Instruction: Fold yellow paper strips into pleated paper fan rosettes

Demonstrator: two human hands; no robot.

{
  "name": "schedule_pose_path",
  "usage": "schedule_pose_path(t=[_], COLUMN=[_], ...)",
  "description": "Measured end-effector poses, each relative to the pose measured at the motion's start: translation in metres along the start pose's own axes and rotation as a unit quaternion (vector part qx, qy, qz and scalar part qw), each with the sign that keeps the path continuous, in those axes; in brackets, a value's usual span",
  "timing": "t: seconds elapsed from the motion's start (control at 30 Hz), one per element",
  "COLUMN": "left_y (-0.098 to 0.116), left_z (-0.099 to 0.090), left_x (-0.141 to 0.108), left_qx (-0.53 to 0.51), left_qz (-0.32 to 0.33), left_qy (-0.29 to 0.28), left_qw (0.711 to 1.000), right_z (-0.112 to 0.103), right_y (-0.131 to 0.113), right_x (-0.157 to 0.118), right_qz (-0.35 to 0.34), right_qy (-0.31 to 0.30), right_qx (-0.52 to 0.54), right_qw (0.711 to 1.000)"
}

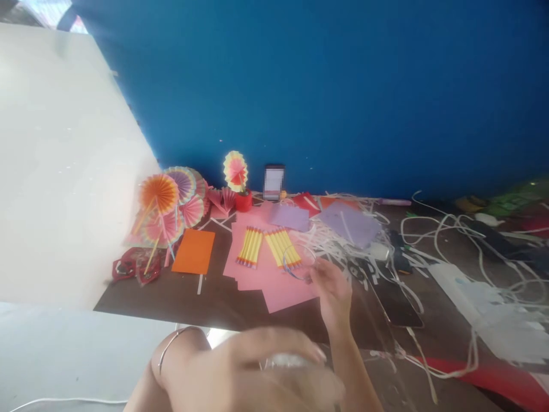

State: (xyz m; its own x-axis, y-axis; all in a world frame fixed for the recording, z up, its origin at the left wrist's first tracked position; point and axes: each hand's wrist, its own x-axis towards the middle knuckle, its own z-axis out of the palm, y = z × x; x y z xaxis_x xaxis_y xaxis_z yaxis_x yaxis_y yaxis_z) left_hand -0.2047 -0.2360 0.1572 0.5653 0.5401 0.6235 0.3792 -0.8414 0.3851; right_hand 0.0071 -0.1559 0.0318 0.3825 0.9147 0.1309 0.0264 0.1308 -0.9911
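Observation:
My left hand (257, 369) is close to the camera and blurred, its fingers curled. Something pale and shiny (285, 360) shows between thumb and fingers, too smeared to name. Over the table, my right hand (331, 286) pinches a thin clear ring (295, 277) with a bluish edge. Beneath the ring lie pink paper sheets (278, 286). Two yellow pleated paper pieces (250, 247) with orange and purple ends lie side by side on those sheets, and the ring overlaps the right one in view.
Left are folded paper fans (159, 194), an orange sheet (194, 252) and red-handled scissors (124, 268). A fan in a red pot (243, 200) stands behind. Right are purple sheets (349, 222), white paper strips (323, 240), a dark phone (398, 306) and tangled white cables (441, 229).

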Motion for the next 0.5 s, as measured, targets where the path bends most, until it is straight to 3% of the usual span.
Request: schedule_pose_path(t=[0.1,0.17,0.27,0.37,0.5], left_y=[-0.043,-0.078,-0.118,-0.134,-0.133], left_z=[0.021,0.038,0.061,0.075,0.080], left_x=[0.014,0.020,0.019,0.010,-0.003], left_qx=[0.000,0.005,-0.055,-0.155,-0.224], left_qz=[0.012,-0.071,-0.197,-0.238,-0.281], left_qy=[0.035,0.081,0.052,0.018,0.022], left_qw=[0.999,0.994,0.978,0.959,0.933], right_z=[0.000,0.000,0.001,0.004,0.005], right_y=[-0.011,-0.015,-0.019,-0.025,-0.035], right_x=[-0.007,-0.011,-0.015,-0.017,-0.021], right_qz=[-0.048,-0.091,-0.141,-0.154,-0.152], right_qy=[-0.026,-0.051,-0.077,-0.106,-0.132], right_qx=[0.003,-0.003,-0.032,-0.055,-0.067], right_qw=[0.998,0.995,0.987,0.981,0.977])
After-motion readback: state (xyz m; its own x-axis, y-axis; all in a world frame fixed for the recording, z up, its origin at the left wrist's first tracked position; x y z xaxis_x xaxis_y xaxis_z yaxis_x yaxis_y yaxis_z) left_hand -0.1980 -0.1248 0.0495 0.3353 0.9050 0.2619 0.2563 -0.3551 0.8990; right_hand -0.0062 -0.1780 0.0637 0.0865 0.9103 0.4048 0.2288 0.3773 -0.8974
